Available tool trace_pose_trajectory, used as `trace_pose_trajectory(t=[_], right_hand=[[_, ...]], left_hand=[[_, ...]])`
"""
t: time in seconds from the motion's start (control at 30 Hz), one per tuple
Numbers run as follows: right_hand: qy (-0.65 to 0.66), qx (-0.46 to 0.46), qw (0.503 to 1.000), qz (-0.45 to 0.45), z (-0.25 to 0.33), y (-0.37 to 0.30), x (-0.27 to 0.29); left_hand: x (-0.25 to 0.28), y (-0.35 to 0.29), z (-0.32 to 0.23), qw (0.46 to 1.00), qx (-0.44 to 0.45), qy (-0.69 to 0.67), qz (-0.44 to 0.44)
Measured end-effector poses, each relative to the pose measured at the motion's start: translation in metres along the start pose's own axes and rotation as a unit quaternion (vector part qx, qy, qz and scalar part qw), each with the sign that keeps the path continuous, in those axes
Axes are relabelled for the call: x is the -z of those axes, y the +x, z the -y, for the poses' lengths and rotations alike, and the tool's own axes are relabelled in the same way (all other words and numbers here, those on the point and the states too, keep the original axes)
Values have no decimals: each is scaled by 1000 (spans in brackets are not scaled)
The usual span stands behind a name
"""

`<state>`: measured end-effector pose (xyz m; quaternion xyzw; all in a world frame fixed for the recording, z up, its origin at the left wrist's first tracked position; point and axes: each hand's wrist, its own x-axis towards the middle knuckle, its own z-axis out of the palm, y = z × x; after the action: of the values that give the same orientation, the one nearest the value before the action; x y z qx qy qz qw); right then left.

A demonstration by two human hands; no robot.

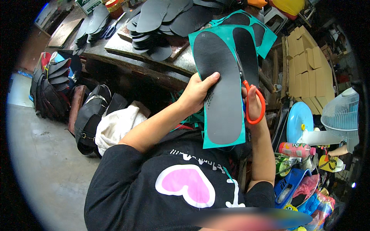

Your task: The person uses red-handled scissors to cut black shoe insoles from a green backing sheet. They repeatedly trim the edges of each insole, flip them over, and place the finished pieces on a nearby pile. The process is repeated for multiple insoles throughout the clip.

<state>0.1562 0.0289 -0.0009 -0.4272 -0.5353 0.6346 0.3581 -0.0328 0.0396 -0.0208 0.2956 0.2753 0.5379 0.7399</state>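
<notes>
In front of my chest I hold up a teal sheet with a dark grey insole shape on it. My left hand grips its left edge, the thumb pressed on the insole's face. My right hand is closed round red-handled scissors. Their blades point up along the strip between this insole and a black insole shape beside it. Whether the blades are parted is hard to make out. Another teal piece with black insole shapes lies behind, on the worktable.
Stacks of black insoles cover the worktable. A second pair of scissors lies there too. Bundled black pieces and a black bag stand left. At right are cardboard pieces, a white fan and a pink bottle.
</notes>
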Motion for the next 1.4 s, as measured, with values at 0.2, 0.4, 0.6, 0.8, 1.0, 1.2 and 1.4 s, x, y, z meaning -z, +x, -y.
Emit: trace_pose_trajectory(t=[0.2,0.4,0.6,0.8,1.0,1.2,1.4], right_hand=[[-24,20,999,-41,6,45,12],[-24,62,996,-57,1,82,14],[-111,46,991,-51,19,100,24],[-36,62,997,-32,16,41,11],[-18,52,995,-85,-14,-13,-16],[19,84,980,-182,-28,-36,-18],[-78,-27,987,-140,-42,-70,-11]], left_hand=[[-4,6,2,999,38,9,-1],[7,16,-6,1000,-4,17,4],[1,17,-9,996,-63,70,-7],[10,19,-33,985,-143,78,-58],[-3,3,-26,996,-72,35,-33],[-19,-38,3,955,-107,260,93],[-2,-26,-23,950,-211,226,44]])
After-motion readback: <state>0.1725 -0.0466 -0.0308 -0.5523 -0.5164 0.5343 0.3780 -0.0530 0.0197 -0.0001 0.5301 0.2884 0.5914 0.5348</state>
